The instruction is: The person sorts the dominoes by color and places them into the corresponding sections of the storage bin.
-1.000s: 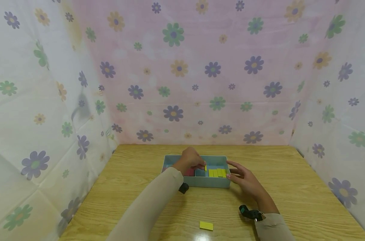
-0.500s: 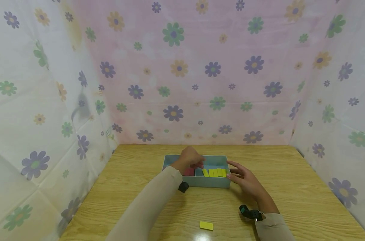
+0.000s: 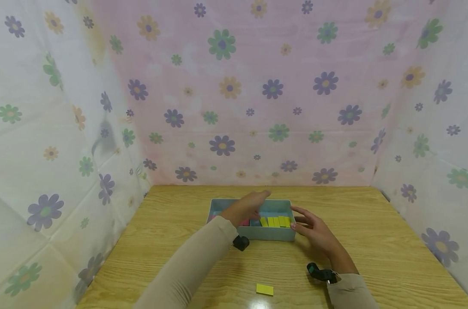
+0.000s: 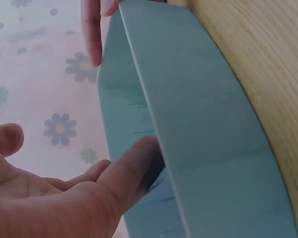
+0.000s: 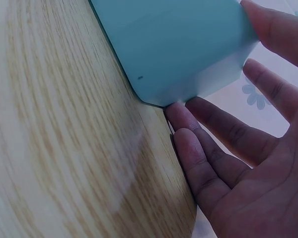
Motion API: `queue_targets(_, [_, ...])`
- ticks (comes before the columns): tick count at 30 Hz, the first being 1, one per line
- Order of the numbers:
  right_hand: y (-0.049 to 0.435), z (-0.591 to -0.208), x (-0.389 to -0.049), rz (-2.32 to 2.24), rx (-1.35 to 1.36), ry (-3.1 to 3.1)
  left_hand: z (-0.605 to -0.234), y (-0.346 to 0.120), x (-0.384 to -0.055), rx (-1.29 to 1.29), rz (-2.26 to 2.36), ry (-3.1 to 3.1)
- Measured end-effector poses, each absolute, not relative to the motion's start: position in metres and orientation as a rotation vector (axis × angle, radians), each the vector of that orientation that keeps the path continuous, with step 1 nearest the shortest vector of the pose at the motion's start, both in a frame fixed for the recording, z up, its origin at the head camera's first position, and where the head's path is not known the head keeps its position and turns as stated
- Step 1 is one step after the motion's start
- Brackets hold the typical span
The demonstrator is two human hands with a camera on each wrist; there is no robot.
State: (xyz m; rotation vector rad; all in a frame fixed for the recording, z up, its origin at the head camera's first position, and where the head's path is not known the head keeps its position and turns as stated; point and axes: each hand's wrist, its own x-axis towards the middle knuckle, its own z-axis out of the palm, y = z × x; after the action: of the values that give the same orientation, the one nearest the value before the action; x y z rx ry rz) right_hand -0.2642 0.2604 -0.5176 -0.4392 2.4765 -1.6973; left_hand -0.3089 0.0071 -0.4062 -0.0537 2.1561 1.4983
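Observation:
A light blue box (image 3: 266, 233) stands on the wooden table. Several yellow tiles (image 3: 279, 222) are lined up in its right part, the leftmost one leaning. Red pieces (image 3: 245, 222) show to their left, partly hidden by my left hand (image 3: 246, 207). That hand hovers over the box with its fingers extended, holding nothing. In the left wrist view one digit dips past the rim of the box (image 4: 208, 109). My right hand (image 3: 315, 231) rests against the box's right end, its fingertips (image 5: 191, 148) touching the wall and fairly straight. Another yellow tile (image 3: 264, 289) lies flat near the front.
Black straps with small devices sit on both wrists, the right one (image 3: 321, 273) close to the tabletop (image 3: 179, 257). Flower-patterned cloth (image 3: 249, 107) rises behind the table and along both sides.
My left hand let go of a yellow tile, which now leans beside the row. Since then the hand has lifted slightly and its fingers have spread. The right hand has not moved.

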Motion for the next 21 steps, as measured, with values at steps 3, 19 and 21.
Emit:
queue_targets(3, [0.260, -0.517, -0.264, -1.706, -0.435, 2.462, -0.409, 0.012, -0.307, -0.036, 1.540, 2.087])
queue_targets(19, [0.261, -0.516, -0.264, -1.686, -0.425, 2.471, -0.417, 0.022, -0.298, 0.044, 1.442, 2.124])
queue_targets(21, [0.260, -0.516, -0.264, -1.678, -0.423, 2.476, -0.417, 0.022, -0.298, 0.038, 1.432, 2.134])
